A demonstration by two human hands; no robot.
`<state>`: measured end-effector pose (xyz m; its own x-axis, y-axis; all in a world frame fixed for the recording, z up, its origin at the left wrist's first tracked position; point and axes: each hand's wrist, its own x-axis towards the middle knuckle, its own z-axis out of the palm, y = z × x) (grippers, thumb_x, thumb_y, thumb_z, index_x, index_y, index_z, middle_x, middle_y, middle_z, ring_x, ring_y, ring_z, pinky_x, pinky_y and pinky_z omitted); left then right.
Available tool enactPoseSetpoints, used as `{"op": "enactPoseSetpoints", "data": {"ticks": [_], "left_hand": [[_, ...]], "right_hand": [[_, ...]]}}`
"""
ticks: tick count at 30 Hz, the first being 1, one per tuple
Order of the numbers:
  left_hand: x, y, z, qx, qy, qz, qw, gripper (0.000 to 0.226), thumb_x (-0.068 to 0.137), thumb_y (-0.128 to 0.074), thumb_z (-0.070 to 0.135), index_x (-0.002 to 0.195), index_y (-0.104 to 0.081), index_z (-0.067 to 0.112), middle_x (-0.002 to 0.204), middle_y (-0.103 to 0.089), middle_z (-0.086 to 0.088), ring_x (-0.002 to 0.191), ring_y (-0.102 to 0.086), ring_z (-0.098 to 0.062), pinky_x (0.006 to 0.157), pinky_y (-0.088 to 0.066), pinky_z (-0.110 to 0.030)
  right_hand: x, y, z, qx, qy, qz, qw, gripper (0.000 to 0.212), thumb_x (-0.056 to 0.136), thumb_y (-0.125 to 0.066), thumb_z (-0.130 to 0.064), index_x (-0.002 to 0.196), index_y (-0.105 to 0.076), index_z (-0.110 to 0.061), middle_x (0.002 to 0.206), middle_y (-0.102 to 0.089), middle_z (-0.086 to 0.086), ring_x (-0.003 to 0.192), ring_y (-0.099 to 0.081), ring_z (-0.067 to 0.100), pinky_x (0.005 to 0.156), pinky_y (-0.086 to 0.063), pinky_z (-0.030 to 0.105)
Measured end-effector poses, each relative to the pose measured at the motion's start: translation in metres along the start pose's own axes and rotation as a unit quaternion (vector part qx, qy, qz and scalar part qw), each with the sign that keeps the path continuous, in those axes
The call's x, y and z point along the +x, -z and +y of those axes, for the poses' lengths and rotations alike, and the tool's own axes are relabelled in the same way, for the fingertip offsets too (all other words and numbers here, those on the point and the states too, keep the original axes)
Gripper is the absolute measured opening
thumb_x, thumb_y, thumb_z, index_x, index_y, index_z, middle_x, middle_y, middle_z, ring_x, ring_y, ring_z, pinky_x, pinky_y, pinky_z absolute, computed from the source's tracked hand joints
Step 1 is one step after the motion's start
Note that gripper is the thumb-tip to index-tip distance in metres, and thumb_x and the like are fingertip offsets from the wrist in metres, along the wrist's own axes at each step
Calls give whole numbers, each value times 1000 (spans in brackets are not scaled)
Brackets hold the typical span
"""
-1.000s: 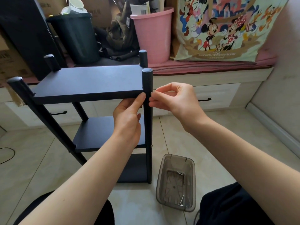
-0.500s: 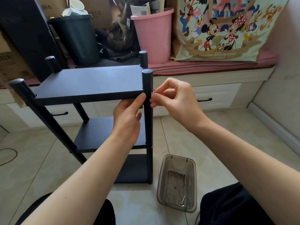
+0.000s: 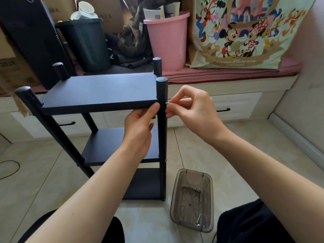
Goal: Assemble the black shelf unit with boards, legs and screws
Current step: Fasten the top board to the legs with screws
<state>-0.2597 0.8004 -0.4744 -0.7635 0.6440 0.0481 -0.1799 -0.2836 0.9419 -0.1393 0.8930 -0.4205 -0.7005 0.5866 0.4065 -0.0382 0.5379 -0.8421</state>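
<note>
Pale glossy floor tiles (image 3: 219, 155) underfoot. Behind, a white bench with drawers (image 3: 233, 106), pink-cushioned, bearing a pink bucket (image 3: 168, 41), dark bin (image 3: 87, 44), cartoon tote bag (image 3: 245, 32) and cardboard boxes (image 3: 10, 64). Soft daylight throughout.

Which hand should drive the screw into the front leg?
Probably the right hand: it already pinches the screw at the front leg. The left hand braces the top board.
</note>
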Motion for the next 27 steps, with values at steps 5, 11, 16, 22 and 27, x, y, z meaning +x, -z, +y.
{"op": "enactPoseSetpoints", "data": {"ticks": [5,11,16,22,27], "left_hand": [[-1,1,0,5,-8,-2,1000,33,79,-74,41,108,-73,24,103,-74,8,109,-64,-12,92,-39,-34],[1,1,-2,5,-5,-1,1000,22,87,-72,36,106,-72,25,102,-74,11,107,-64,-10,90,-39,-33],[2,3,-2,4,-4,-1,1000,20,89,-72,34,106,-72,25,104,-75,10,109,-64,-11,90,-39,-32],[2,3,-2,9,-4,0,1000,10,92,-71,32,101,-74,27,98,-74,12,102,-65,-8,90,-40,-33],[1,1,-1,-3,1,6,1000,18,90,-72,32,106,-73,25,108,-75,7,108,-65,-10,91,-40,-32]], "right_hand": [[-2,-3,-1,-78,54,8,995,11,89,-71,-10,86,-62,-5,71,-73,1,66,-71,4,72,-58,26],[2,-1,1,-8,8,-18,1000,8,90,-68,-6,87,-61,-3,76,-75,5,72,-74,11,78,-60,34],[5,2,2,10,0,-27,1000,9,89,-70,-7,87,-62,-3,75,-75,7,70,-74,15,79,-60,37],[5,-4,1,-39,31,-8,999,9,89,-70,-10,87,-63,-5,74,-74,3,67,-72,8,73,-60,28],[3,-6,3,-126,44,39,990,18,89,-73,-24,89,-63,-10,75,-70,-1,67,-68,8,66,-55,22]]}}
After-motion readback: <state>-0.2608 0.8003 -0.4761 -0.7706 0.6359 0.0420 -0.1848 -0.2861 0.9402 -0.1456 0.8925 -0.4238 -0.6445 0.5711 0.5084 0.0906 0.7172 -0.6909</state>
